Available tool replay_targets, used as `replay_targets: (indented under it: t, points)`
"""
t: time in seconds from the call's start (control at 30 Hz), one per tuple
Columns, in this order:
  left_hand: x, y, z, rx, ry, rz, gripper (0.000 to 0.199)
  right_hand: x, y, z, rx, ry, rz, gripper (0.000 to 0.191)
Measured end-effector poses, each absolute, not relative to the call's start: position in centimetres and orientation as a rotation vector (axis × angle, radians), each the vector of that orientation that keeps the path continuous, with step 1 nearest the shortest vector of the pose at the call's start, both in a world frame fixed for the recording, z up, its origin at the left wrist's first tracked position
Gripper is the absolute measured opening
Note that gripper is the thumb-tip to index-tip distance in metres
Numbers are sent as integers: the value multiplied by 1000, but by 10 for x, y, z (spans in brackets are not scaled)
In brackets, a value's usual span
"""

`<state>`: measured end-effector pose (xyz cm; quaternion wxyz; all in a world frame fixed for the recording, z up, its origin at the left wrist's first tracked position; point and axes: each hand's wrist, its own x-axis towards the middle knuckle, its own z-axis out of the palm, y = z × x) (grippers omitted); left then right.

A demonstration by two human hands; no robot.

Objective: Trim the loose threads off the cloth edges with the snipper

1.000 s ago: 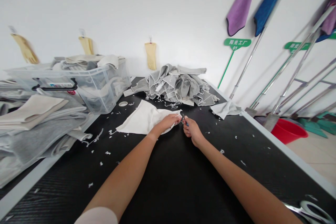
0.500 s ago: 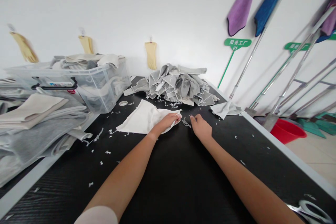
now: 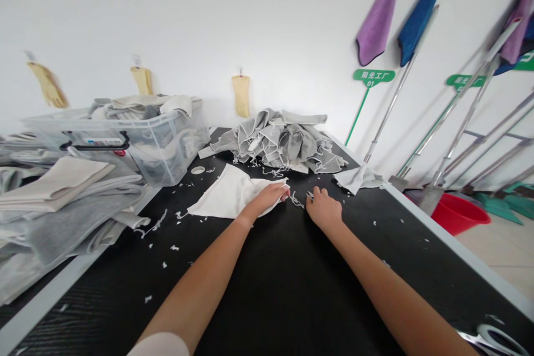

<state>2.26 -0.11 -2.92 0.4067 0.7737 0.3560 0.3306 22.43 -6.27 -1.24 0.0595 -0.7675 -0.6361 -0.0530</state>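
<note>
A white cloth [image 3: 227, 192] lies on the black table, its right end gathered in my left hand [image 3: 271, 197]. The fingers of that hand are closed on the cloth's corner near the edge. My right hand [image 3: 324, 208] is a short way to the right, curled around small thread snips [image 3: 309, 195]; only their metal tips show, the rest is hidden in the fingers. Loose thread ends [image 3: 297, 200] lie between the two hands.
Behind is a heap of grey cloths [image 3: 283, 142], with another cloth [image 3: 359, 177] to its right. A clear bin [image 3: 162, 150] and stacked cloths [image 3: 79, 217] stand left. Scissors [image 3: 492, 339] lie front right. A tape ring [image 3: 197, 170] and thread scraps dot the black table [image 3: 271, 289].
My right hand has shifted slightly right, and the metal tips show more plainly. My left hand still holds the cloth. The whole view has tilted a little.
</note>
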Motion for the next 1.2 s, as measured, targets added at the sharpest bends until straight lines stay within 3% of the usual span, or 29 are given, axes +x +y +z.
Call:
replay_targets:
  t: [0.4,0.47,0.63,0.73,1.03,1.2]
  points:
    - [17,-32,33,2463,1311,674,35,230,-64,-3,-2177,-1973,-355,27]
    - [19,-38,39,2523,1347,658,34,226,-60,4,-2039,-1951,-151,26]
    - [23,-52,49,2673,1404,600,33,208,-57,26,-1458,-1733,977,31]
    - [21,-60,57,2692,1394,516,33,201,-62,32,-1323,-1568,1207,36]
    - [24,-69,57,2652,1511,441,28,202,-68,33,-1554,-1758,853,32]
    - [26,-74,56,2665,1511,480,26,203,-73,40,-1628,-1882,474,25]
